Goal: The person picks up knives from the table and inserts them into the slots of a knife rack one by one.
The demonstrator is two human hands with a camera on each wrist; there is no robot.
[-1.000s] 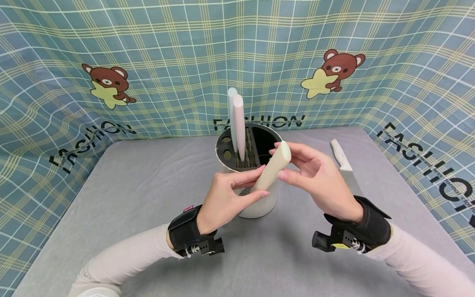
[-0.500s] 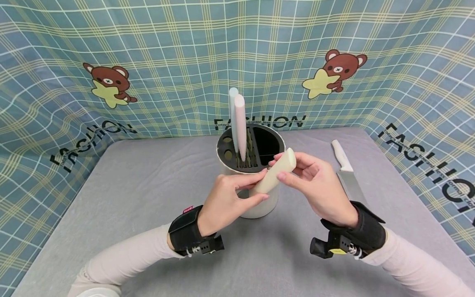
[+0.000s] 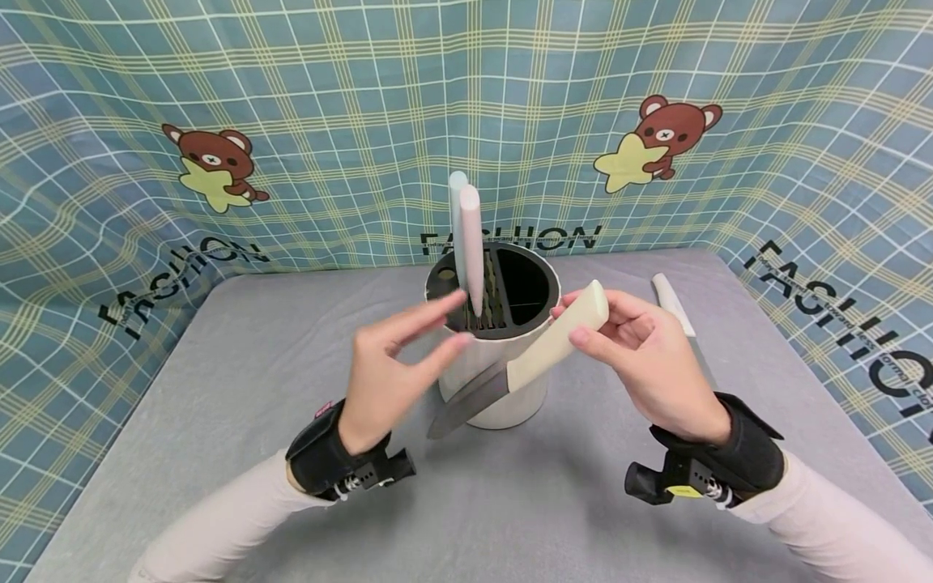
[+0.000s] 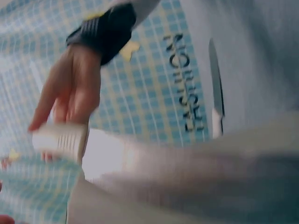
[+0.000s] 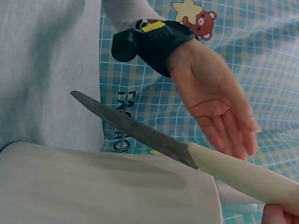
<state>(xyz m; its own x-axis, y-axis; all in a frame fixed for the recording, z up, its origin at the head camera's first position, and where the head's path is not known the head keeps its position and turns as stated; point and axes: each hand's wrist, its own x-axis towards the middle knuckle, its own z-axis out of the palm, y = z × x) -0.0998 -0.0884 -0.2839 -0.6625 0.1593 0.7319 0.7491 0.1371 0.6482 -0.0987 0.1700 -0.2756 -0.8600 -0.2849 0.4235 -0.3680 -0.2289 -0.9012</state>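
Observation:
My right hand (image 3: 637, 348) pinches the cream handle of a kitchen knife (image 3: 550, 344) between thumb and fingers, near its butt end. The grey blade slants down and to the left, in front of a round knife holder (image 3: 503, 405) with a white body and black slotted top. My left hand (image 3: 394, 364) is off the knife, fingers and thumb spread apart, at the holder's left front. In the right wrist view, the left hand (image 5: 215, 93) appears beyond the knife, empty. A pink-handled knife (image 3: 472, 243) and a light blue-handled knife (image 3: 457, 182) stand upright in the slots.
Another white-handled knife (image 3: 672, 304) lies on the grey table (image 3: 291, 356) at the right, its blade partly hidden behind my right hand; the left wrist view shows its blade (image 4: 216, 84). A plaid curtain (image 3: 350, 121) with bear prints encloses the back and sides.
My left hand has let go of the cream handle and moved left, uncovering the blade. The right hand, still gripping the knife, has shifted slightly right.

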